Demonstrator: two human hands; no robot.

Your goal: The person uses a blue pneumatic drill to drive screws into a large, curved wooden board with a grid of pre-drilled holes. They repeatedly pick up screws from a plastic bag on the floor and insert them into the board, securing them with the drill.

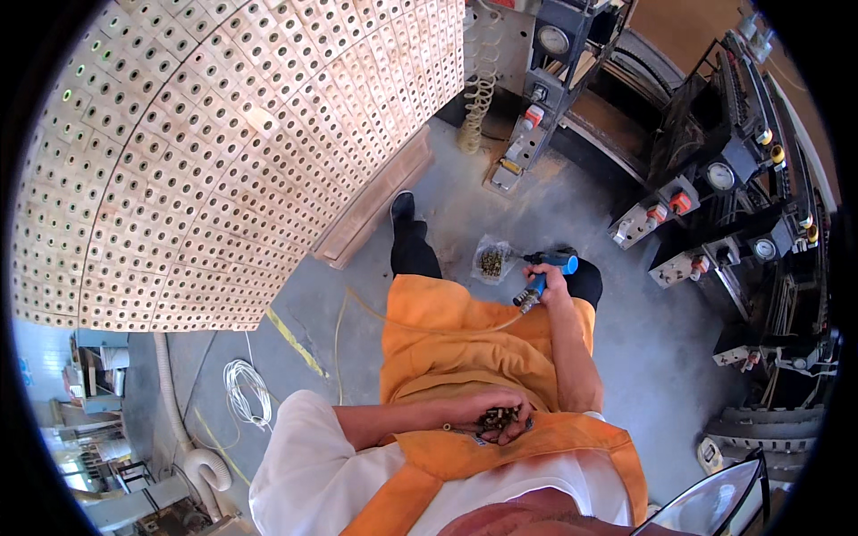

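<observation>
Closest to us, a dark-rimmed clear lens pokes in at lower right. Biggest thing: the tall stack of wooden blocks, upper left, dotted with rows of dark round holes. Next, black machinery with gauges, along the right. Then the person's orange apron over a white shirt. Left of them we have a white cable coil on the grey floor.

Hands: the left hand is cupped at the chest, full of small brass-coloured pieces. The right hand grips a blue tool out over the right thigh; a thin hose runs from its lower end across the apron.

Smallest container: a clear plastic bag of similar pieces, seen between the legs beside the tool's dark front end. We can't tell whether those two touch.
</observation>
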